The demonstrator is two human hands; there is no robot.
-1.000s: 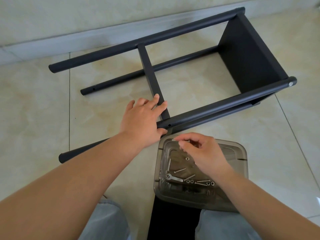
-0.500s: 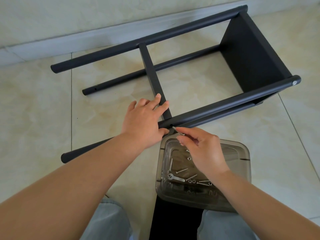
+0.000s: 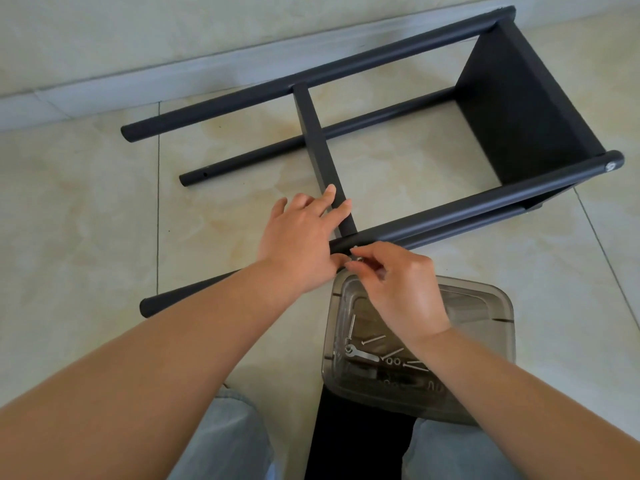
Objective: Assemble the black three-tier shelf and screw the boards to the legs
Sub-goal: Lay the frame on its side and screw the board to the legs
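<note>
Lying on its side on the tiled floor (image 3: 86, 237), the black shelf frame (image 3: 408, 157) looks rigid but awkward: four long round legs, an end board (image 3: 530, 109) already fixed at the right, and a middle board (image 3: 320, 150) seen edge-on between the far and near legs. Its bulk probably makes it moderately heavy yet stiff, so it should be steadied near a joint rather than at a leg's free end, where the leverage could twist loose joints. The nearest leg (image 3: 467, 206) has a smooth, rounded surface that would likely roll or slip under a light hold. The left hand (image 3: 304, 237) rests on that joint, fingers straight along the middle board and palm over the leg, its grip apart and pressing rather than clasping. The right hand (image 3: 394, 282) hovers just beside it, its grip pinched together on a small silvery screw (image 3: 356, 258) at the leg's side, apparently lining it up with a hole. Such a screw is tiny, hard and easily dropped, best held by its head end. Below, a clear plastic tray (image 3: 485, 306) holds more screws and a small wrench (image 3: 358, 353).
</note>
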